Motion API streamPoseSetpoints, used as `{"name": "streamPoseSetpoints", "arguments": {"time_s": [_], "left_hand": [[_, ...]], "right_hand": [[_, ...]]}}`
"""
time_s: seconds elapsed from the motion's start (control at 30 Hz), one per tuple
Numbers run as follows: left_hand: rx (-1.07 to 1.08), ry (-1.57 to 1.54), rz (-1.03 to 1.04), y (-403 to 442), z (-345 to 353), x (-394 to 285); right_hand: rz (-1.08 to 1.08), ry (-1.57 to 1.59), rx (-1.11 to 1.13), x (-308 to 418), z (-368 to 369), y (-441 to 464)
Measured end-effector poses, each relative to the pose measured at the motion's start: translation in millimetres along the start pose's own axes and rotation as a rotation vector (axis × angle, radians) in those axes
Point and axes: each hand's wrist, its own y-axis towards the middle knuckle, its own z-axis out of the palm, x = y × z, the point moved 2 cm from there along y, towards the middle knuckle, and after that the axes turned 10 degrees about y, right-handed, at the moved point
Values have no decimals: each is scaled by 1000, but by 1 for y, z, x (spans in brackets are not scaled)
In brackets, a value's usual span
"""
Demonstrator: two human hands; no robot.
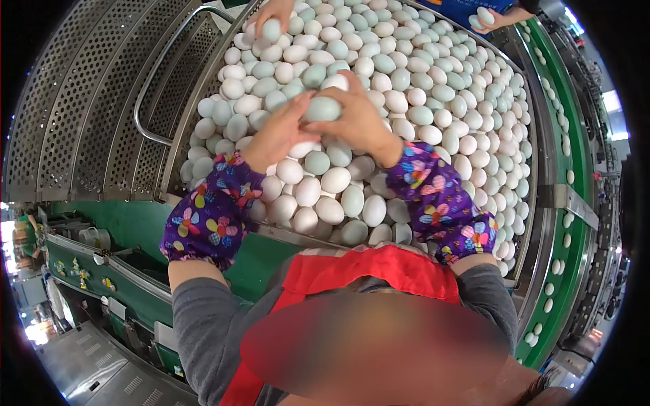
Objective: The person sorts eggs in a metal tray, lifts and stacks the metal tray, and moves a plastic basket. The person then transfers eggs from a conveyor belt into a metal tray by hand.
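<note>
Over a broad heap of smooth white, cream and pale green eggs point(433, 95), the right hand point(347, 116) is pinching one pale green oval egg point(323, 109) between thumb and fingers. A rounded white egg point(335, 82) is showing beside its index finger; whether it is being gripped is unclear. The left hand point(277, 134) is hovering close to the green egg, thumb parted from its fingers; I cannot tell if it is touching the shell.

Beneath both hands, the eggs are filling a shallow tray with a dull metal rim point(288, 236), crowding together and hiding its floor. Left of the left hand, a bent steel tube handle point(140, 101) is standing out beside grey perforated metal panels point(88, 101). Nearer the body on that side, a flat green surface point(135, 223) is stretching below the left forearm.

Far right of the right hand, a long green conveyor belt point(579, 152) is curving past, carrying scattered eggs. Beyond the hands, another person's hand point(276, 12) is holding an egg at upper left, and one more hand point(500, 21) is holding an egg near a blue printed container point(464, 8) at upper right.
</note>
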Motion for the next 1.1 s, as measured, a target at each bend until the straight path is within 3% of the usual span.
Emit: {"name": "streamPoseSetpoints", "arguments": {"time_s": [0.03,0.2,0.3,0.37,0.4,0.5,0.53,0.63,0.67,0.77,0.87,0.97,1.1], "left_hand": [[62,-229,-111,-9,3,-8],[-223,-32,-55,-14,-56,2],[-498,165,53,-27,-104,-6],[-571,246,1,-28,-127,-10],[-608,286,-22,-28,-135,-12],[-662,510,-21,-30,-144,-20],[-676,542,12,-31,-149,-20],[-723,578,76,-38,-156,-21],[-719,734,5,-41,-163,-19],[-599,1162,-51,-47,-167,-16],[-551,1318,-222,-57,-147,-20],[-627,1599,-72,-69,-147,-3],[-625,1898,-30,-79,-133,1]], "right_hand": [[32,27,33,10,14,9],[-8,152,183,-18,59,37],[155,73,298,-43,54,70],[118,-84,211,-64,57,90],[80,-215,288,-69,58,100],[-118,-393,292,-75,69,110],[-12,-541,295,-53,73,100],[-68,-654,324,-38,69,88],[-102,-697,313,-42,68,85],[-99,-669,337,-46,70,94],[-68,-608,336,-38,76,98],[-24,-553,324,-35,79,99],[44,-582,410,-35,77,111]]}}
